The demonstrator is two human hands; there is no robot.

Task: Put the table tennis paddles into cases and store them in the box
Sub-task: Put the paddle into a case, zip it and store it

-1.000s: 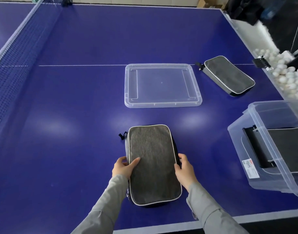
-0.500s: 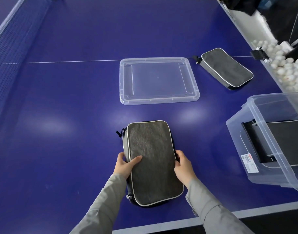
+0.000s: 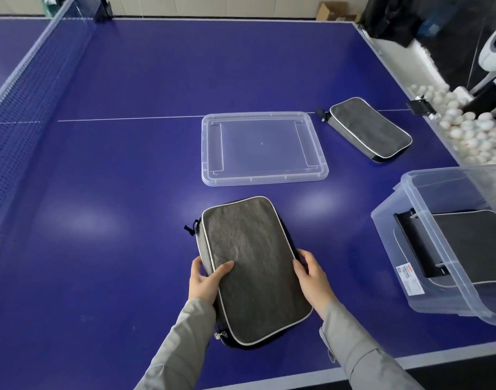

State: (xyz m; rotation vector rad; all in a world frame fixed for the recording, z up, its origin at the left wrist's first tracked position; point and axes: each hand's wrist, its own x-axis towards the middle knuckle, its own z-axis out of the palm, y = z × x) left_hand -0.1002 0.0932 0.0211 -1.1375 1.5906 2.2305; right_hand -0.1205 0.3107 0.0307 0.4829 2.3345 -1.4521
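Grey case [image 3: 252,268] flat on tabletop [image 3: 114,192] near front edge; left hand [image 3: 206,281] and right hand [image 3: 311,273] grip its long sides. Box [image 3: 409,249] at right edge, lid [image 3: 263,147] beyond, bare tabletop left.

We see a deep blue table [image 3: 128,192] crossed by a thin white line. The near case [image 3: 252,266] is mottled charcoal grey with pale piping, and the far case [image 3: 370,128] matches it. The lid [image 3: 210,153] and box [image 3: 409,249] are clear plastic, our sleeves [image 3: 182,347] light grey, the balls [image 3: 466,128] white.
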